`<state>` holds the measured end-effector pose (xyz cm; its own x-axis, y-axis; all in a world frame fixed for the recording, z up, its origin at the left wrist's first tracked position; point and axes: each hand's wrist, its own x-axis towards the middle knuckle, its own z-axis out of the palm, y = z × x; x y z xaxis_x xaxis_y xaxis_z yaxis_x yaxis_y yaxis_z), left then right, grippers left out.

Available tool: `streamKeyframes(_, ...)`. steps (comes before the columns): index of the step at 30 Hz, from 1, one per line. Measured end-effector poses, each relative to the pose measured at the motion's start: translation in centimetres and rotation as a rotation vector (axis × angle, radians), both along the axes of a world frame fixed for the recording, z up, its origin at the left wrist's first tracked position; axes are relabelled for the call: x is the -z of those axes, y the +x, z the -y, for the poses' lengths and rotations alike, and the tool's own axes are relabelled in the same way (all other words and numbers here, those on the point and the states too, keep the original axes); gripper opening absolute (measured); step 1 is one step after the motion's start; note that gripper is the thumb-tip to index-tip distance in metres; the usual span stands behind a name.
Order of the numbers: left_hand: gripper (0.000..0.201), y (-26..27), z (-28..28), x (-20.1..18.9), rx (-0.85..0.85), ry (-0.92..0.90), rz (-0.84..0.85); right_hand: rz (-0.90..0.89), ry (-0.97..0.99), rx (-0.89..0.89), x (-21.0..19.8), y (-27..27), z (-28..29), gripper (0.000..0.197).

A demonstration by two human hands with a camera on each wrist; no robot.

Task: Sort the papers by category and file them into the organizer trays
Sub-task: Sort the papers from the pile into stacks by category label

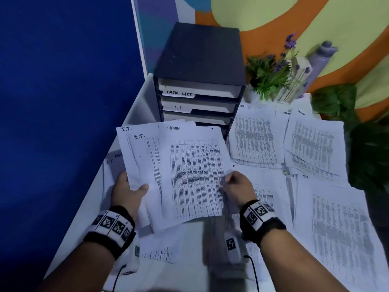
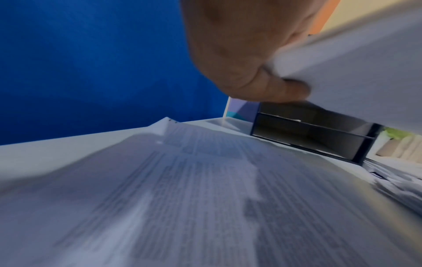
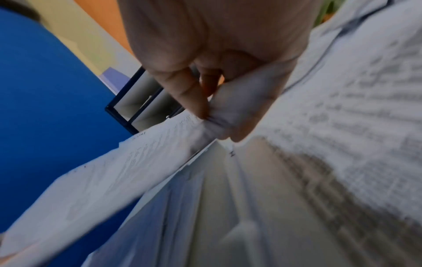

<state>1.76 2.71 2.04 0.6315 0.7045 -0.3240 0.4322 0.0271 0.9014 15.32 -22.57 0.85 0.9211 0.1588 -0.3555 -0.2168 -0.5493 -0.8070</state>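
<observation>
I hold a fanned stack of printed papers above the desk in front of the black organizer trays. My left hand grips the stack's lower left edge, thumb on top; the sheets there are marked "I.T.". My right hand pinches the right edge of the top sheet, marked "ADMIN". In the right wrist view the fingers pinch that sheet's edge. In the left wrist view the left hand holds the stack from below. Tray labels read "TASK LIST" and "I.T".
Several loose printed sheets cover the white desk to the right and below my hands. A potted plant stands right of the organizer. A blue partition walls off the left side. Dark leaves lie at the far right.
</observation>
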Motion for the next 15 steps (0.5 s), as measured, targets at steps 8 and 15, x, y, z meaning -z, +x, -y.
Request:
streamKeyframes(8, 0.040, 3.9, 6.7, -0.8, 0.145, 0.035, -0.031, 0.200, -0.374, 0.187, -1.9, 5.4, 12.8, 0.034)
streamKeyframes(15, 0.042, 6.0, 12.5, -0.2, 0.229, 0.048, -0.069, 0.286, -0.464, 0.449, -2.8, 11.5, 23.5, 0.031)
